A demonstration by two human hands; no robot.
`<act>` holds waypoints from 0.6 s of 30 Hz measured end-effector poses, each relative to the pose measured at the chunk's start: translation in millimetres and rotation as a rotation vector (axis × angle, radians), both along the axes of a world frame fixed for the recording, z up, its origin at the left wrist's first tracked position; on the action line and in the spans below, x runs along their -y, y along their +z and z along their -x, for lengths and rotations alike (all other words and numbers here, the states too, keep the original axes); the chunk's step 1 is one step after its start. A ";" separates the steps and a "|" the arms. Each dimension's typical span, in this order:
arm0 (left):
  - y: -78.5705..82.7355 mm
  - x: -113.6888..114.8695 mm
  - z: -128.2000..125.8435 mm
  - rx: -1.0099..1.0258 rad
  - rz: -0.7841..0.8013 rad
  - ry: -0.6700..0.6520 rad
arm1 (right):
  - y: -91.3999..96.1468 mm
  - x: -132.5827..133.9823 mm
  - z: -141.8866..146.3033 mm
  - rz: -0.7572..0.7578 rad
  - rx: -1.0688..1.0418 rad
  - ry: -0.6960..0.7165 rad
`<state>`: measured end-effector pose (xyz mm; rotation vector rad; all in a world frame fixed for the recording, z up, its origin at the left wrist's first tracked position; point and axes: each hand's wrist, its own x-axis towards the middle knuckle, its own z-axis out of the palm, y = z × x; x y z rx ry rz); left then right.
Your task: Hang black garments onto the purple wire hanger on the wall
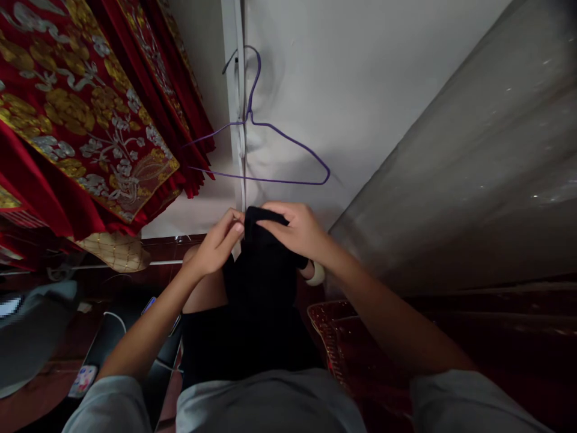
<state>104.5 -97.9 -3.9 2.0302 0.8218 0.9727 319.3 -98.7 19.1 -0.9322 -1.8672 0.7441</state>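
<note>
A black garment [265, 270] hangs down in front of my lap; its exact kind does not show, and its lower part merges with my dark clothing. My right hand [295, 228] grips its folded top edge, thumb on the near side and fingers behind the cloth. At the left corner of that edge, my left hand [220, 243] pinches the fabric between thumb and fingers. Just above both hands, a purple wire hanger [288, 138] hangs bare by its hook against the wall, its left end hidden behind red cloth.
Red embroidered cloth [90, 108] fills the upper left, beside a white wall [360, 60]. A grey sheet-like surface [473, 168] slopes along the right. Dark red trimmed fabric [333, 325] lies at lower right. A phone [83, 380] and a white cable [118, 319] lie at lower left.
</note>
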 end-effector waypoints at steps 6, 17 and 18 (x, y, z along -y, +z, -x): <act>-10.5 -8.5 7.4 -0.156 -0.122 -0.017 | 14.8 4.4 -11.2 -0.171 -0.187 -0.237; -48.3 -15.7 -36.3 -0.053 0.128 -0.276 | -0.1 4.9 -8.6 -0.100 -0.295 -0.190; -51.1 -11.0 -40.1 -0.035 0.110 -0.311 | -0.3 3.7 -10.1 -0.082 -0.305 -0.196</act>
